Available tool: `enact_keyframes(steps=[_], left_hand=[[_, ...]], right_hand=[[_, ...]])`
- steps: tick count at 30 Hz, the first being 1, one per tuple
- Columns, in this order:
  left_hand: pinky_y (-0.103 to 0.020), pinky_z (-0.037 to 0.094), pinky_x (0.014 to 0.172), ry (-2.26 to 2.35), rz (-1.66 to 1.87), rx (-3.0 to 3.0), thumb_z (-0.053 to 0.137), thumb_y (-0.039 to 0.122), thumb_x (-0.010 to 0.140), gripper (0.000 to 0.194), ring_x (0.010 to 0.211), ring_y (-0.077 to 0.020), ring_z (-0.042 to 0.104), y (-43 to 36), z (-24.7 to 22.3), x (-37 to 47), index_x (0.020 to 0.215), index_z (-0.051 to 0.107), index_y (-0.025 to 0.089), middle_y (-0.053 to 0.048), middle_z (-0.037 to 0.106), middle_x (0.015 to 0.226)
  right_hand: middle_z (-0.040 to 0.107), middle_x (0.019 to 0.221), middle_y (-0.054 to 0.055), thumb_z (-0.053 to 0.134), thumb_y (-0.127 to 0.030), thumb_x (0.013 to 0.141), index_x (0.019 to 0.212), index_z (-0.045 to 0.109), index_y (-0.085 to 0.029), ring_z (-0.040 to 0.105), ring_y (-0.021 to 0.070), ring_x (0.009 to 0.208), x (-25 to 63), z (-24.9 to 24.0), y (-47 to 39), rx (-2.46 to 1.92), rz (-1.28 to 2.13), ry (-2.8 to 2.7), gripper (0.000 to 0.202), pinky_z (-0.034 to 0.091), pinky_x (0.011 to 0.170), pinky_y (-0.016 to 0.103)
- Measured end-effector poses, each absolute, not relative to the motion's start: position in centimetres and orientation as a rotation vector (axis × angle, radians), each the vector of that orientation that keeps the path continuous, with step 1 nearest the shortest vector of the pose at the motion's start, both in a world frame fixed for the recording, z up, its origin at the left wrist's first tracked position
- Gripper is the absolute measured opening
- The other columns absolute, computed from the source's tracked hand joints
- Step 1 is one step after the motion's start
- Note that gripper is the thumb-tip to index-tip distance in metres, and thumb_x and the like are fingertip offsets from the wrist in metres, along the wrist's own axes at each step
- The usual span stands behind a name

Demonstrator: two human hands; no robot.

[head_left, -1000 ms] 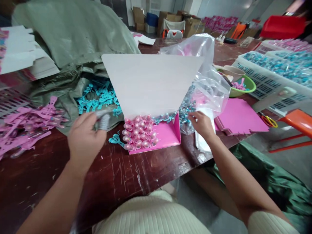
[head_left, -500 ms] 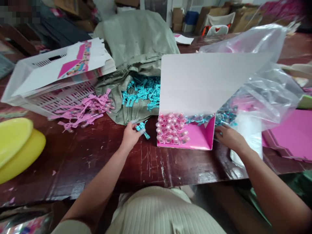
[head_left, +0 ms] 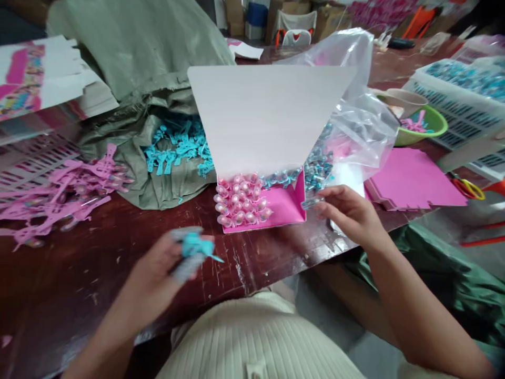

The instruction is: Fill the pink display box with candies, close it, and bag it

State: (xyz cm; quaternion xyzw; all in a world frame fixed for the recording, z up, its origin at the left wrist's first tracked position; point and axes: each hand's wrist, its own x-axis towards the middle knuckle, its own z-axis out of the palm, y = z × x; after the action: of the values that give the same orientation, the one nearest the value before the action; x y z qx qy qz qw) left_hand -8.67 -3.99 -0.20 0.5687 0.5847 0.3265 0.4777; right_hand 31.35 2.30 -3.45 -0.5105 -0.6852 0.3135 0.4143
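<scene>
L hand point(head_left: 158, 273) is over the front of the dark table point(head_left: 150, 221), L of the box; it's motion-blurred, but thumb + fingers are closed round a blue piece point(head_left: 195, 245), w/ grey wrapping on the digits. R hand point(head_left: 351, 218) is just beside the box's R wall, thumb & fingertips pinching a small clear piece point(head_left: 311, 203).

Pink box point(head_left: 283, 206) stands open betw. the hands, white lid point(head_left: 268, 121) up. Inside: pink-capped pieces point(head_left: 240, 200) packed in rows on the L, a row of blue ones point(head_left: 282, 179) along the back; pink floor shows front R.

R of box: loose blue pile point(head_left: 319, 167) by a clear bag point(head_left: 369, 126); can't tell if it's in the bag or next to it. Green bowl point(head_left: 438, 129) has pink & blue bits, white crate point(head_left: 436, 102) behind is full of blue pcs.

L side: olive sack point(head_left: 118, 63), blue heap point(head_left: 179, 150) at its mouth; slatted basket point(head_left: 39, 158) w/ printed card on top, pink heap point(head_left: 74, 195) in front.
</scene>
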Motion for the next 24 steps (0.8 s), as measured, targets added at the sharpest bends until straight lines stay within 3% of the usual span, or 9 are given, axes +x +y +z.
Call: enact_keyframes(steps=[2,4,7,11,19,24], left_hand=[[-0.034,0.06,0.085,1.163,0.603,1.443,0.068,0.035,0.092,0.032,0.101,-0.0222,0.071,-3.9,0.2,-5.4,0.123,0.067,0.029,-0.006,0.074,0.12],[-0.035,0.053,0.099,0.995,0.526,1.492,0.059,0.029,0.097,0.028,0.11,-0.0209,0.067,-3.3,0.1,-2.7,0.123,0.067,0.029,-0.003,0.072,0.121],[-0.029,0.052,0.083,1.003,0.442,1.617,0.049,0.021,0.099,0.025,0.091,-0.0174,0.068,-2.4,0.0,-0.6,0.113,0.069,0.026,0.0,0.074,0.097],[-0.024,0.044,0.064,1.096,0.408,1.795,0.046,0.008,0.089,0.025,0.068,-0.0141,0.062,-1.9,0.1,0.0,0.092,0.067,0.021,0.003,0.066,0.073],[-0.026,0.052,0.07,1.16,0.594,1.856,0.054,0.015,0.091,0.021,0.075,-0.0169,0.068,-1.3,-0.3,1.3,0.084,0.074,0.02,-0.001,0.071,0.077],[-0.03,0.058,0.079,1.166,0.62,2.365,0.047,0.0,0.082,0.038,0.095,-0.0211,0.072,-1.4,-0.3,1.8,0.102,0.074,0.019,-0.006,0.076,0.11]], right_hand=[[0.069,0.106,0.006,0.064,-0.03,0.097,0.125,0.059,-0.026,0.071,0.0163,0.084,28.6,-2.1,0.5,-1.055,0.998,-1.778,0.029,0.062,0.071,0.029],[0.07,0.114,0.008,0.063,-0.023,0.098,0.13,0.061,-0.026,0.071,0.0182,0.098,26.4,-1.5,-0.4,-0.883,1.033,-1.918,0.032,0.062,0.083,0.033],[0.072,0.115,0.008,0.063,-0.017,0.097,0.132,0.063,-0.026,0.068,0.0188,0.109,25.1,-1.5,-0.6,-0.758,0.963,-2.05,0.036,0.058,0.093,0.034],[0.074,0.114,0.007,0.065,-0.015,0.096,0.13,0.064,-0.027,0.069,0.0185,0.109,25.9,-1.8,-0.4,-0.797,0.899,-2.02,0.036,0.057,0.093,0.034],[0.074,0.113,0.007,0.065,-0.017,0.096,0.128,0.065,-0.025,0.07,0.0186,0.107,26.8,-1.5,-0.2,-0.833,0.828,-2.045,0.033,0.058,0.093,0.033],[0.075,0.112,0.008,0.062,-0.019,0.099,0.127,0.065,-0.021,0.071,0.017,0.105,27.3,-1.3,-0.1,-0.846,0.739,-2.13,0.028,0.057,0.09,0.028]])
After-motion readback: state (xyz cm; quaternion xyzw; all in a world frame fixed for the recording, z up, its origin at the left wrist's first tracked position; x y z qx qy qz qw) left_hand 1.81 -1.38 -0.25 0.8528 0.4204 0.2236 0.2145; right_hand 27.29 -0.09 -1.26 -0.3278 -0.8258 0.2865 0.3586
